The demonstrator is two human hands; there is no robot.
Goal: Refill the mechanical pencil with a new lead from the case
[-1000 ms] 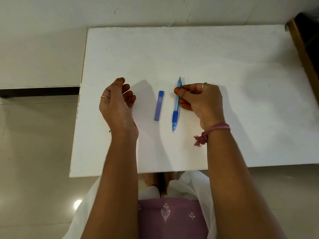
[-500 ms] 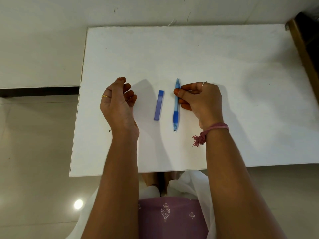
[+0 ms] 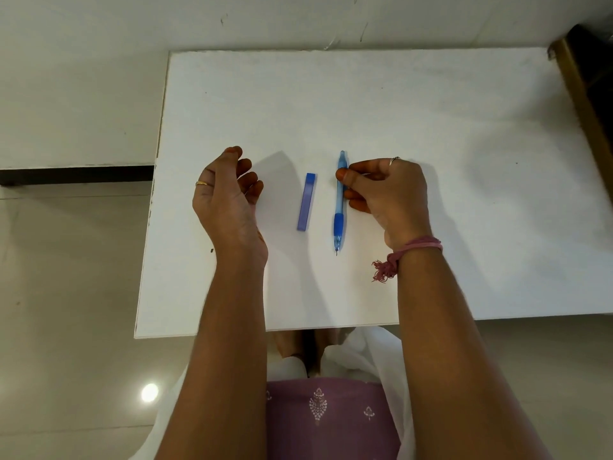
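**A:** The right hand (image 3: pixel 386 194), at centre right of the frame, pinches the translucent blue plastic mechanical pencil (image 3: pixel 339 202) near its upper end, thumb on the near side of the barrel and curled fingers behind. Why so high up?

**B:** I'd judge it's because the cap end is where a new lead goes in. A grip up there leaves the darker blue rubber grip and the metal tip free, pointing toward the bottom of the frame. Whether the pencil rests on the white rectangular tabletop (image 3: pixel 431 111) or is just clear of it, I cannot tell.

**A:** And the left hand (image 3: pixel 225 190)?

**B:** It sits at centre left, fingers loosely curled, empty, gripping nothing. It looks parked there, ready to take either item.

**A:** Where's the lead?

**B:** Presumably inside the slim purple-blue rectangular plastic lead case (image 3: pixel 306 201), which lies flat between the two hands, just left of the pencil and roughly parallel to it, not touching it. It appears closed; no loose lead is visible.

**A:** So refilling hasn't begun?

**B:** That's my reading. The side-by-side layout keeps both pieces within easy reach of each hand.
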